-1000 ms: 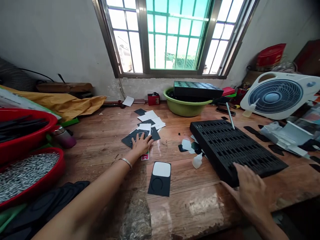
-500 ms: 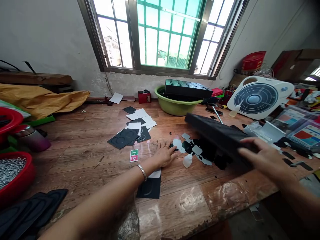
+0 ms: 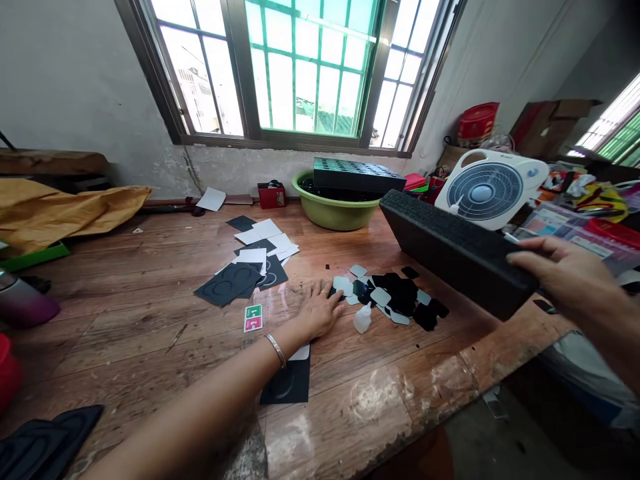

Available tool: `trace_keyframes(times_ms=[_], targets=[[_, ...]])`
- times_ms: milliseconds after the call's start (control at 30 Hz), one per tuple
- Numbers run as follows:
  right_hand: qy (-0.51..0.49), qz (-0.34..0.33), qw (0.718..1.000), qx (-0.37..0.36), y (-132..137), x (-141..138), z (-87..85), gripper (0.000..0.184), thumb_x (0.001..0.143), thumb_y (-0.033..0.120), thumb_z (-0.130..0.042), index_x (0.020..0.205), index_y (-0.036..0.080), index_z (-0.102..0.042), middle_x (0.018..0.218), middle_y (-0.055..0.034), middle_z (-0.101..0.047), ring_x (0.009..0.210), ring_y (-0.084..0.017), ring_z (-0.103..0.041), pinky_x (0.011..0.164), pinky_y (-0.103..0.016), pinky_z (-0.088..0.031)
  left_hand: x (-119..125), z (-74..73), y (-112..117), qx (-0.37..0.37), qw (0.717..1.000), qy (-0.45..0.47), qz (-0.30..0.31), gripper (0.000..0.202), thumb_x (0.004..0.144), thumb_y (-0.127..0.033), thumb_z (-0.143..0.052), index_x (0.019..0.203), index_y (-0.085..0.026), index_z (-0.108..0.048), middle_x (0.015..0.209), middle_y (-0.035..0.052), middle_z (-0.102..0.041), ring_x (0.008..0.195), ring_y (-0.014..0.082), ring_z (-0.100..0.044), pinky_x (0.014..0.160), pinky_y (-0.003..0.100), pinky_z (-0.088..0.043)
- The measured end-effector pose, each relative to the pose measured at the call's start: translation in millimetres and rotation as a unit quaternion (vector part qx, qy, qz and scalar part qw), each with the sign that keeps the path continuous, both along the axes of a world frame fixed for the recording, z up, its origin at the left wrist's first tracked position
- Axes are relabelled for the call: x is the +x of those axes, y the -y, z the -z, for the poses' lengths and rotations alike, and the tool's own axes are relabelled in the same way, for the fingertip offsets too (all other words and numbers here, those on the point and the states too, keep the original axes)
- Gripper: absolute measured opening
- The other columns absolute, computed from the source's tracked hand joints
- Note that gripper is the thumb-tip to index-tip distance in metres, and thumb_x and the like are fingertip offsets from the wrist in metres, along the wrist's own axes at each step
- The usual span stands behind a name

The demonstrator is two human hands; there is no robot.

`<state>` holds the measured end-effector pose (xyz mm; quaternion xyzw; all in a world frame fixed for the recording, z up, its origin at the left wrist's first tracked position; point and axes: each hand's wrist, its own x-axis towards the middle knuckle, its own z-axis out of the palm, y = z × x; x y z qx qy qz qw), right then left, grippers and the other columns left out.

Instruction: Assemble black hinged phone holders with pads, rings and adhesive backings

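My right hand grips the near end of a long black slotted tray and holds it tilted above the right side of the wooden table. My left hand lies flat on the table, fingers stretched out, touching a scatter of small black and white cut-out pieces. A small white squeeze bottle lies just right of its fingertips. A black card with a white patch sits under my left wrist, which wears a metal bangle.
Black and white sheets are piled mid-table beside a green-red sticker. A green basin carries another black tray at the back. A white fan and clutter stand right. Yellow bag lies left.
My right hand has lifted the black tray off the table and swung it up to the right, uncovering the pieces beneath. My left hand moved from the sheets to the pieces. My view turned right.
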<state>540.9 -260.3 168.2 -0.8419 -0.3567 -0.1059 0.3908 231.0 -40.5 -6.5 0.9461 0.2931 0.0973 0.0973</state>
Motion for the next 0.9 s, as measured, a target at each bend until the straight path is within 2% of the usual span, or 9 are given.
trace_keyframes(times_ms=[67,167,233,333,433,600,700,800,900], targets=[[-0.023,-0.016,0.999,0.018,14,-35,27.8,0.034,0.075,0.037,-0.065,0.098,0.011,-0.065,0.077,-0.0072,-0.061,0.060,-0.009,-0.051,0.056,-0.026,-0.036,4,-1.9,0,0.003,1.000,-0.003,-0.005,0.048,0.096,-0.049,-0.029,0.136,-0.027,-0.047,0.148,0.0098,-0.032,0.137,0.0386,-0.022,0.109,0.057,-0.017],[0.031,-0.038,0.997,0.056,24,-83,72.7,0.035,0.075,0.043,-0.060,0.098,0.017,-0.061,0.087,-0.0058,-0.059,0.074,-0.015,-0.054,0.065,-0.028,-0.041,8,-3.8,1,0.008,1.000,-0.006,-0.009,0.047,0.096,-0.047,-0.031,0.136,-0.026,-0.046,0.144,0.0121,-0.036,0.133,0.0384,-0.028,0.108,0.057,-0.020],[0.081,-0.073,0.992,0.059,22,-105,100.5,0.033,0.077,0.043,-0.057,0.096,0.017,-0.059,0.090,-0.0062,-0.057,0.082,-0.018,-0.053,0.072,-0.032,-0.042,9,-4.2,0,0.012,1.000,-0.009,-0.008,0.047,0.097,-0.046,-0.030,0.137,-0.026,-0.045,0.143,0.0125,-0.036,0.132,0.0375,-0.031,0.107,0.056,-0.021],[0.173,-0.135,0.975,0.032,14,-123,132.9,0.023,0.081,0.036,-0.054,0.093,0.017,-0.055,0.088,-0.0053,-0.055,0.087,-0.020,-0.050,0.080,-0.036,-0.038,9,-4.9,-2,0.017,1.000,-0.016,-0.007,0.047,0.096,-0.047,-0.030,0.135,-0.026,-0.046,0.141,0.0120,-0.038,0.130,0.0372,-0.033,0.107,0.057,-0.022],[0.234,-0.169,0.958,0.002,7,-123,152.9,0.016,0.082,0.029,-0.052,0.094,0.017,-0.052,0.089,-0.0045,-0.055,0.090,-0.020,-0.049,0.082,-0.036,-0.035,9,-6.3,-4,0.016,1.000,-0.021,-0.009,0.045,0.096,-0.046,-0.032,0.132,-0.024,-0.048,0.140,0.0119,-0.040,0.130,0.0378,-0.034,0.106,0.058,-0.024],[0.235,-0.165,0.958,-0.031,6,-99,170.7,0.016,0.082,0.028,-0.052,0.093,0.016,-0.051,0.089,-0.0051,-0.054,0.089,-0.020,-0.049,0.080,-0.034,-0.035,9,-5.7,-7,0.004,1.000,-0.026,-0.010,0.047,0.095,-0.046,-0.033,0.133,-0.021,-0.046,0.143,0.0115,-0.038,0.131,0.0360,-0.034,0.108,0.056,-0.023],[0.217,-0.180,0.958,-0.058,11,-89,173.9,0.019,0.081,0.031,-0.054,0.093,0.016,-0.052,0.089,-0.0051,-0.055,0.088,-0.020,-0.050,0.078,-0.034,-0.036,10,-3.4,-8,-0.003,1.000,-0.024,-0.017,0.053,0.095,-0.047,-0.032,0.139,-0.018,-0.038,0.145,0.0135,-0.036,0.134,0.0358,-0.031,0.109,0.055,-0.022],[0.159,-0.238,0.954,-0.088,17,-79,163.6,0.027,0.086,0.042,-0.057,0.097,0.017,-0.055,0.091,-0.0049,-0.056,0.086,-0.019,-0.052,0.077,-0.032,-0.041,9,-0.1,-8,-0.005,0.999,-0.017,-0.027,0.060,0.095,-0.048,-0.033,0.144,-0.012,-0.031,0.149,0.0186,-0.029,0.138,0.0360,-0.024,0.111,0.054,-0.021],[0.070,-0.268,0.957,-0.082,13,-56,139.3,0.033,0.089,0.050,-0.053,0.098,0.019,-0.059,0.093,-0.0048,-0.058,0.085,-0.016,-0.055,0.072,-0.026,-0.044,7,1.7,-10,-0.004,1.000,-0.008,-0.028,0.061,0.095,-0.048,-0.036,0.145,-0.013,-0.029,0.151,0.0188,-0.023,0.140,0.0340,-0.019,0.112,0.052,-0.019]])
